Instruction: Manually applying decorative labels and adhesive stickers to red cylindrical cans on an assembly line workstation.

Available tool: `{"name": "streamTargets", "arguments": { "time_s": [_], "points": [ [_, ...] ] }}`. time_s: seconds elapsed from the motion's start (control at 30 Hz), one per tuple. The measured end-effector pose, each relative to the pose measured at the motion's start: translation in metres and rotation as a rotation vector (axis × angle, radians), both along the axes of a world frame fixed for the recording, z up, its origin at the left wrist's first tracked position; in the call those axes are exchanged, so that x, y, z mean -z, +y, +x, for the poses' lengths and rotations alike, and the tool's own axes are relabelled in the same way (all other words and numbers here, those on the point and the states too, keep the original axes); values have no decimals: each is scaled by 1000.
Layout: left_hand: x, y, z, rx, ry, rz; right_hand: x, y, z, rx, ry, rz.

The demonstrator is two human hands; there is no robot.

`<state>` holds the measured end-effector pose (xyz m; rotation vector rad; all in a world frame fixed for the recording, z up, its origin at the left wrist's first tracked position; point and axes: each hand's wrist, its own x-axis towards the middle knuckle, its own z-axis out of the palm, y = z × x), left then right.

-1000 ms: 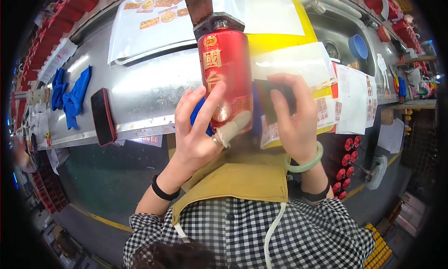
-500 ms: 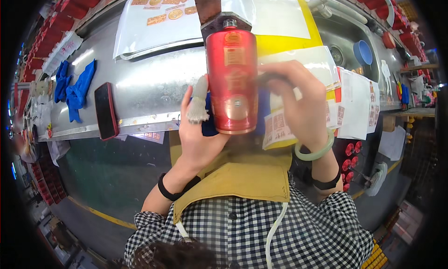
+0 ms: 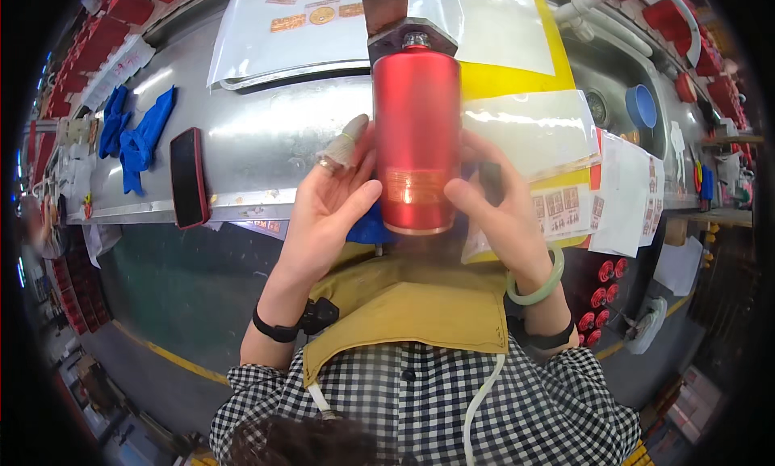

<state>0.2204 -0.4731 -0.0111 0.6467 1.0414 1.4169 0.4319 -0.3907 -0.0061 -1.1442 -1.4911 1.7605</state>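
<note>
A glossy red bottle (image 3: 418,119), with a small gold label low on its side, lies with its neck at a dark metal holder (image 3: 413,31). My left hand (image 3: 329,203) cups its left side, thumb against the red surface; a whitish cover (image 3: 339,149) wraps one finger. On the right side, the thumb and fingers of my right hand (image 3: 508,216) press the bottle too. A small dark piece (image 3: 490,179) shows inside that hand, its kind unclear. The fingertips behind the bottle are hidden.
Sheets of gold decals (image 3: 303,14) and pale decal paper (image 3: 525,127) lie on the metal bench, partly over a yellow sheet (image 3: 557,54). A phone (image 3: 188,178) and blue cloth strips (image 3: 145,143) rest at left. A blue bowl (image 3: 640,107) sits in the sink at right.
The bottle has turned, so its gold emblem face is out of sight and a small gold label shows. My right hand has come down against its side.
</note>
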Motion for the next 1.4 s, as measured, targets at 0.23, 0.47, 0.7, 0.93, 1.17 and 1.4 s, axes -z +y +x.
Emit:
{"name": "streamTargets", "arguments": {
  "time_s": [0.23, 0.47, 0.7, 0.93, 1.17, 1.4],
  "points": [
    [3, 12, -12, 96, -121, 28, 6, 0, -5, 8, 17, 59],
    [-3, 16, -14, 134, -93, -63, 1, -1, -5, 19, 20, 18],
    [-5, 1, 0, -34, 221, 31, -6, 0, -3, 33, 105, -70],
    [-35, 0, 21, -23, 466, 13, -3, 2, 2, 48, 143, -84],
    [-49, 7, 40, -54, 331, 60, 1, 1, 6, 24, 116, -90],
    [-31, -1, 22, -121, 365, -38, 2, 2, 7, -17, 68, -22]
  ]
}}
